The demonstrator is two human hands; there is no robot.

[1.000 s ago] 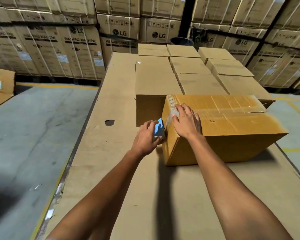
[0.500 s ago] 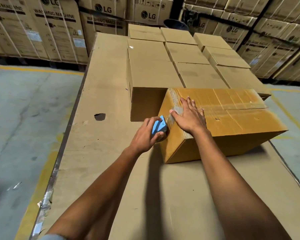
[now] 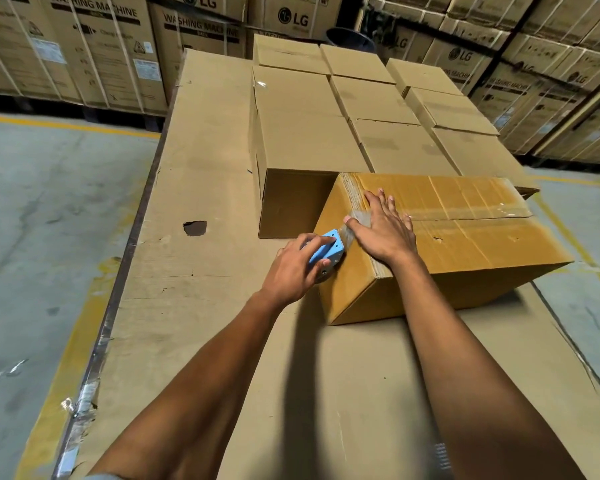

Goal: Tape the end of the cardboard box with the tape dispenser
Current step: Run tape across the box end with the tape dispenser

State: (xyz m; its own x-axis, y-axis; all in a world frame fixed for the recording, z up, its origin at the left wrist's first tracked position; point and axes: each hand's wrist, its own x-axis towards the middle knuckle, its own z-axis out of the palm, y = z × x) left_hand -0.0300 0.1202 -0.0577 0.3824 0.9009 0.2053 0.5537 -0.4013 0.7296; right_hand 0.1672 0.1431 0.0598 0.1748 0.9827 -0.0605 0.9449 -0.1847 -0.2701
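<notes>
A yellowish cardboard box [image 3: 465,244] lies on its side on a big cardboard-covered table [image 3: 205,306], in the middle right of the scene, its long axis running from near left to far right. Its left end face points toward the near left.

The left hand [image 3: 297,268] is curled around a blue tape dispenser [image 3: 328,251], fingers over the top and thumb on the near side. The dispenser is pressed against the left end face of the box, just below the top edge. A strip of clear tape [image 3: 355,220] runs from the dispenser up over that edge onto the top of the box.

The right hand [image 3: 383,226] lies flat and open on top of the box near the left end, fingers spread and pointing far, thumb stretched toward the tape at the edge. It grips nothing; the palm presses down on the tape and the box top.

Just behind the box, touching or nearly so, stand rows of plain brown boxes [image 3: 326,126] on the far part of the table. A dark hole [image 3: 194,228] shows in the table cover to the left. Beyond, along the far wall, big printed cartons [image 3: 101,46] are stacked. Grey floor [image 3: 49,202] with yellow lines lies on the left.
</notes>
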